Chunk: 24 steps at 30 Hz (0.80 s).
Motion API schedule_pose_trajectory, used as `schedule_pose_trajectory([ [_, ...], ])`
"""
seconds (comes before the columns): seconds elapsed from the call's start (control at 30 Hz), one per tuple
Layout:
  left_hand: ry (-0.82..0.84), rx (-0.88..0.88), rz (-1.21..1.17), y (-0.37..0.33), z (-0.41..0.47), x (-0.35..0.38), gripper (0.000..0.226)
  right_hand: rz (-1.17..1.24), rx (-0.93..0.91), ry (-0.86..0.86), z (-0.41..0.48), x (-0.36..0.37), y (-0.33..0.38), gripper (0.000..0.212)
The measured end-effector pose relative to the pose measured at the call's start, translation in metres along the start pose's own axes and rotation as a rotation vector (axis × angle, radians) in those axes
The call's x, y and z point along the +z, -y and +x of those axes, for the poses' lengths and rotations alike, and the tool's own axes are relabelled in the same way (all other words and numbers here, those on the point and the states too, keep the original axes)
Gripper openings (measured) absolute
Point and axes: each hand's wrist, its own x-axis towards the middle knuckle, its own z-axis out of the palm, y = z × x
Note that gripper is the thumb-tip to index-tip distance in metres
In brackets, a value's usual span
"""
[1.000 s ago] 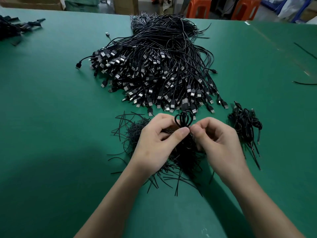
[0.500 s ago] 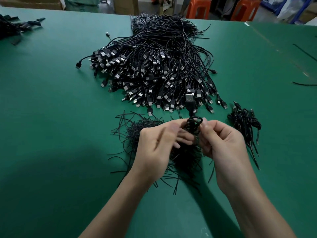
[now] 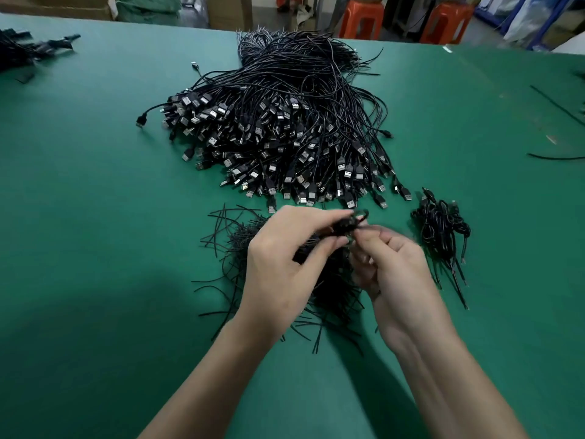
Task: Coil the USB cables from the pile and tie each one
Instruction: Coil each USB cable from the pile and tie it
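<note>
A big pile of black USB cables (image 3: 285, 128) lies on the green table (image 3: 95, 217), plugs fanned toward me. In front of it my left hand (image 3: 285, 264) pinches a small coiled black cable (image 3: 351, 221) between thumb and fingers. My right hand (image 3: 392, 267) meets it from the right, fingertips at the coil; it is motion-blurred. Under both hands spreads a heap of thin black tie wires (image 3: 240, 248). A small cluster of coiled, tied cables (image 3: 443, 226) rests to the right of my hands.
More black cables (image 3: 28, 49) lie at the far left corner. Loose black wires (image 3: 557, 106) cross the table's right side. Orange stools (image 3: 364, 17) and boxes stand beyond the far edge.
The coil, upright with its plug sticking up half a second ago, now lies lower and sideways between my fingertips. My left hand has shifted right over it; my right hand has dropped lower.
</note>
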Motion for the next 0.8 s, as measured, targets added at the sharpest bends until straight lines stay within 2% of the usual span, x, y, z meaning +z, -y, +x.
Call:
schedule_pose_trajectory([
  [0.07,-0.026,0.128,0.076,0.002,0.0,0.0,0.027,0.074,0.055,0.012,0.001,0.001,0.0,0.019],
  [0.13,-0.029,0.127,0.08,0.003,-0.001,-0.001,0.022,0.095,0.049,0.029,0.001,0.002,0.002,0.021],
  [0.23,0.078,0.005,-0.136,0.003,-0.003,-0.004,0.03,0.059,-0.001,0.035,-0.001,0.004,0.005,0.022],
  [0.3,0.066,-0.113,-0.276,0.0,-0.002,-0.006,0.04,0.041,0.01,0.001,-0.002,0.005,0.007,0.022],
  [0.43,0.038,-0.231,-0.257,-0.002,0.002,-0.004,0.009,-0.018,-0.06,0.001,-0.003,0.006,0.009,0.029],
  [0.57,0.003,-0.317,-0.297,0.002,0.002,-0.005,0.054,-0.008,-0.059,0.038,-0.005,0.01,0.009,0.038],
  [0.63,0.028,-0.284,-0.239,0.001,0.003,-0.004,0.06,0.047,-0.009,0.051,-0.006,0.011,0.007,0.04],
  [0.73,0.043,-0.117,-0.136,0.0,0.006,-0.007,0.036,0.125,0.057,0.061,-0.006,0.012,0.005,0.038],
  [0.8,0.01,-0.02,-0.032,0.001,0.007,-0.01,0.031,0.16,0.089,0.05,-0.005,0.013,0.005,0.038],
])
